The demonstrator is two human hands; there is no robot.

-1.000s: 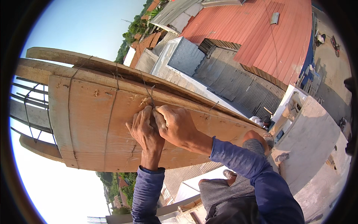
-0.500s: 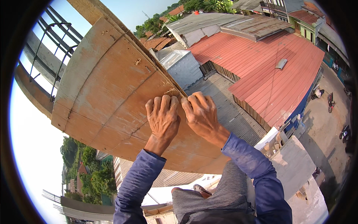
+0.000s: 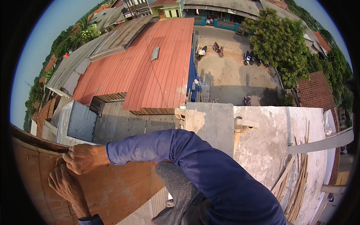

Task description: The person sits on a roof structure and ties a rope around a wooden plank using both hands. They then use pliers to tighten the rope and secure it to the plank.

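A large brown plywood-like panel [image 3: 112,187] slants across the lower left, with thin dark lines across its face. At its upper edge my right hand [image 3: 84,157] is closed, fingers curled. A short thin strand shows beside its fingertips, but what the fingers hold is hidden. Just below, my left hand [image 3: 68,185] lies against the panel's face with its fingers bent and closed. Whatever may be in it cannot be made out. My right forearm, in a blue sleeve, reaches across the middle of the view.
Far below, beyond the panel, are a red metal roof [image 3: 157,71] and a grey corrugated roof [image 3: 112,120]. A concrete slab [image 3: 262,138] on the right bears bamboo poles [image 3: 298,187]. Motorcycles [image 3: 218,49] stand in a yard near a leafy tree [image 3: 277,41].
My view has swung to the right, so panel and hands now appear at the lower left. The slab and yard have come into sight. Both hands stay closed close together at the panel.
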